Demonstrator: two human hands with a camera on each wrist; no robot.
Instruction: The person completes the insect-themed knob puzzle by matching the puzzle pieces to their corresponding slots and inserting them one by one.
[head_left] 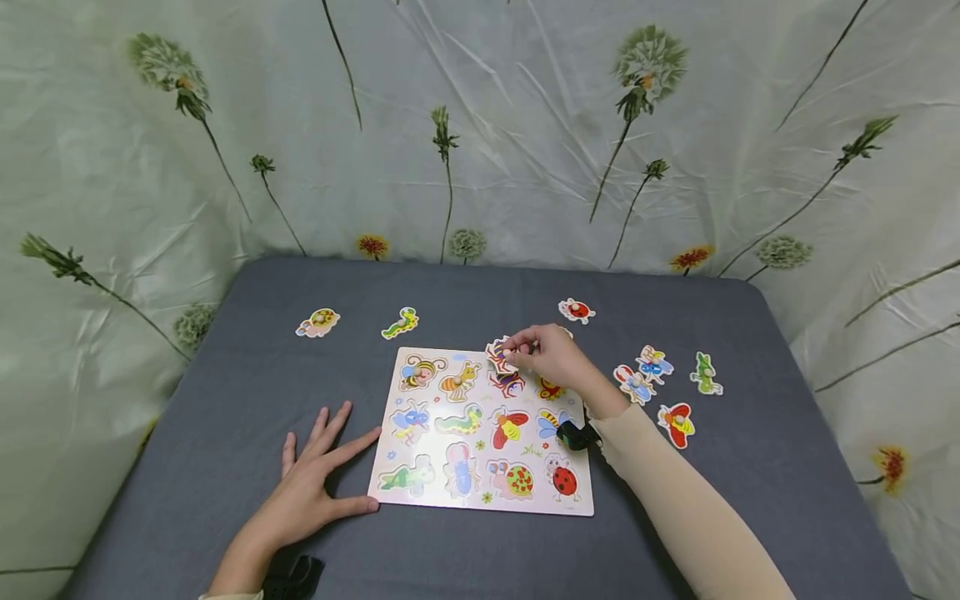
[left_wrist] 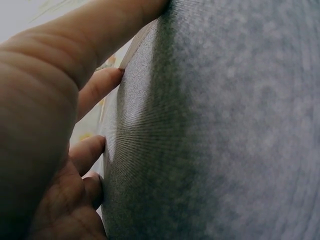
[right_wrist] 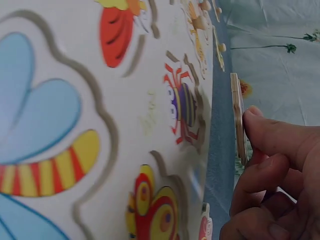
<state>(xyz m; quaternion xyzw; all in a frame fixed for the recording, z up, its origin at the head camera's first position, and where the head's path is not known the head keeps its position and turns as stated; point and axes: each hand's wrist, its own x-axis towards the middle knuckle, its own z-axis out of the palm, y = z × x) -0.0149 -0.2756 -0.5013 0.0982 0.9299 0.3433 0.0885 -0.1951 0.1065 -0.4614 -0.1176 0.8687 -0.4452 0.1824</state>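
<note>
the right hand (head_left: 557, 357) pinches what seems a spider piece (head_left: 495, 355).

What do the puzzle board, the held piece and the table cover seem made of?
Puzzle board: perhaps wood or fibreboard, stiff and flat, with a smooth, light-catching printed face.
Held piece: likely layered wood; its edge shows tan bands in the right wrist view.
Table cover: probably woven cloth, matte grey, with fine ribbing in the left wrist view.

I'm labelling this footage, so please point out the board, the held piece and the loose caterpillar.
Board (head_left: 517, 505), head view: bare strip along its near edge.
Held piece (head_left: 497, 356), head view: left part of its printed face.
Loose caterpillar (head_left: 401, 323), head view: middle of its body.
</note>
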